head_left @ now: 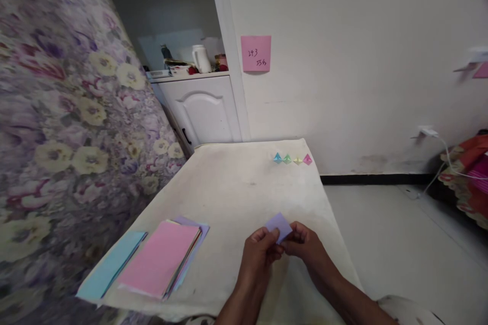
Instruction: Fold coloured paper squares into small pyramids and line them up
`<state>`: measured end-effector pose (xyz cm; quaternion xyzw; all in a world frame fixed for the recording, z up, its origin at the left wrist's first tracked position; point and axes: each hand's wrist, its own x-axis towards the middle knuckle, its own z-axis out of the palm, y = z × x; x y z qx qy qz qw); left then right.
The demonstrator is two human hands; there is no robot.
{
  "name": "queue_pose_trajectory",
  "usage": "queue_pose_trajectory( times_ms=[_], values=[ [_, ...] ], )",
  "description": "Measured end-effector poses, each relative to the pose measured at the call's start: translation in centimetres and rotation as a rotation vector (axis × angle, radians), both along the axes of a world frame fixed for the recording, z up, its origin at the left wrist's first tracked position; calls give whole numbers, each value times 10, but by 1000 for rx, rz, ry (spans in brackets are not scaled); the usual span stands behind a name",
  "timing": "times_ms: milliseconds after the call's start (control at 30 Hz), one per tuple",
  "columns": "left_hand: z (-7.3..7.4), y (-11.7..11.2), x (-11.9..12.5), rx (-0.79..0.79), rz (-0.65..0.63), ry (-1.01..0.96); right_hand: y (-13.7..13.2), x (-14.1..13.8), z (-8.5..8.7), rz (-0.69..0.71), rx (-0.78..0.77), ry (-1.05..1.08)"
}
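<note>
A small folded square of purple paper (pixel 280 225) is held between both hands above the front of the table. My left hand (pixel 261 249) pinches its left and lower side, the thumb lying on top of the paper. From the other side, my right hand (pixel 303 244) grips the right corner between thumb and fingers. Parts of the lower edge are hidden behind the fingers. Far off at the table's back right corner sits a row of small folded paper pieces: blue (pixel 277 158), green (pixel 287 159), yellow (pixel 298 161) and pink (pixel 307 159).
The pale cloth-covered table (pixel 232 193) carries a stack of coloured paper (pixel 163 256) topped with pink, beside a blue stack (pixel 112 264), at the front left. A floral curtain (pixel 87 157) hangs along the left. Behind stand a white cabinet (pixel 202 111) and a wall (pixel 343 61).
</note>
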<state>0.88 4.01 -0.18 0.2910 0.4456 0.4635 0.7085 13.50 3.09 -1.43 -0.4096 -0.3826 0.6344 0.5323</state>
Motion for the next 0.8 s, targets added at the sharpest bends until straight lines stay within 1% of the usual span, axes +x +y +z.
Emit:
queue_pose_trajectory(
  times_ms=[100, 200, 500, 633, 800],
  values=[
    [2, 0, -2, -46, -11, -83, 0, -1, 1, -9, 36, -10],
    [4, -1, -3, -52, -22, -142, 1, -2, 0, -16, 59, -23],
    [2, 0, -5, -55, -22, -133, 1, -2, -1, -7, 39, -43],
    [2, 0, -6, -90, -30, -168, 1, 0, -1, 12, 57, -30],
    [2, -1, -5, -107, -29, -209, 2, -1, -2, 3, 57, -41]
  ],
)
